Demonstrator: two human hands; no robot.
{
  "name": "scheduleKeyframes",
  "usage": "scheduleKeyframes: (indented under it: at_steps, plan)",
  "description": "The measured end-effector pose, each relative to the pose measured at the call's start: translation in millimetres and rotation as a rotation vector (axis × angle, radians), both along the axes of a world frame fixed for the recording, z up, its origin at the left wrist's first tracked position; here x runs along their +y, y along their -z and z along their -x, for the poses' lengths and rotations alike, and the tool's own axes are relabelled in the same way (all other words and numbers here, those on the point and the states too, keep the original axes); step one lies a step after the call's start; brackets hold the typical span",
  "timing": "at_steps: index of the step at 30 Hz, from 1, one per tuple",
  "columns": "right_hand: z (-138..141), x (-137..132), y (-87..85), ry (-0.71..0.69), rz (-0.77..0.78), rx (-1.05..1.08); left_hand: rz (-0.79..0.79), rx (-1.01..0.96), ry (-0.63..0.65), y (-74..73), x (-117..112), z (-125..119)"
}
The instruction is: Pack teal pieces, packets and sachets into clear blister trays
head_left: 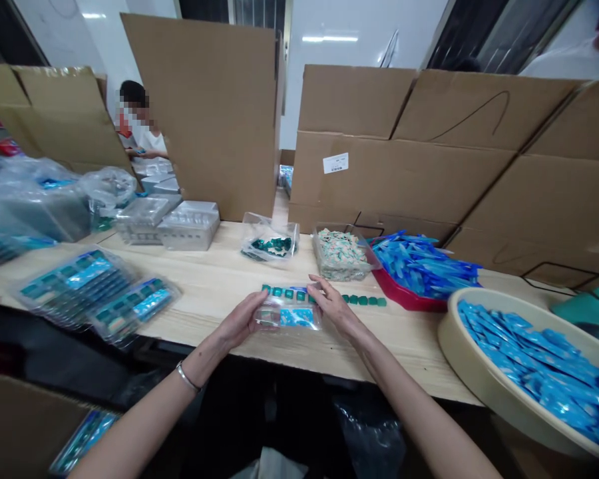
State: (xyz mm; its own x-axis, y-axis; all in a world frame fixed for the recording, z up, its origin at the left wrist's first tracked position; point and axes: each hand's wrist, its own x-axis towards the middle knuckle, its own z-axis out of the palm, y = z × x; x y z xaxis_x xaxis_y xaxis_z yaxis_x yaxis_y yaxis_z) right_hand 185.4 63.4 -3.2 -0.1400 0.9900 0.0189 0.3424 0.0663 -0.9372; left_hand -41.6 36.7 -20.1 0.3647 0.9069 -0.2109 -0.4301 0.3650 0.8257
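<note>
Gripped by left hand (239,322) and right hand (337,307), a clear pack (289,317) is being handled. Filled packs (100,293) are lying left; many blue sachets (544,366) are seemingly being kept waiting right.

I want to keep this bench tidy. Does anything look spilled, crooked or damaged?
Nothing looks spilled or damaged. The left hand and right hand hold a clear pack by a straight row of green squares. Only the blue sachets heap over the rim of the red tray, and the filled packs lie fanned out.

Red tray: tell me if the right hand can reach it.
Probably yes: the red tray lies close beyond the right hand, with only small green pieces on the table between; that hand, though, holds a clear packet.
</note>
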Motion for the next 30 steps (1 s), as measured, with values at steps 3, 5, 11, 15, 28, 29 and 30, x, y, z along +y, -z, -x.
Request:
scheduleKeyframes:
  at_steps: [3, 5, 11, 15, 28, 29, 30]
  plan:
    - [4, -1, 5.1, -0.069, 0.029, 0.108, 0.004, -0.045, -0.063, 1.1, -7, 5]
    - [6, -1, 9.6, -0.101, 0.035, 0.188, -0.001, -0.082, -0.076, 1.8, -9, 7]
    - [18, -5, 18.1, -0.061, 0.009, 0.062, -0.036, -0.034, -0.204, 8.2, -17, 14]
    - [39, -5, 14.6, -0.149, -0.023, -0.099, -0.072, -0.018, -0.298, 3.9, -38, 32]
    - [277, 56, -23.3, -0.621, -0.33, -0.44, -0.118, 0.864, -1.041, -20.8, -80, 215]
    - [292, 60, -23.2, -0.63, -0.364, -0.5, -0.09, 0.915, -1.068, -18.4, -77, 225]
    - [305, 63, -22.6, -0.635, -0.394, -0.545, -0.065, 0.961, -1.08, -15.8, -75, 233]
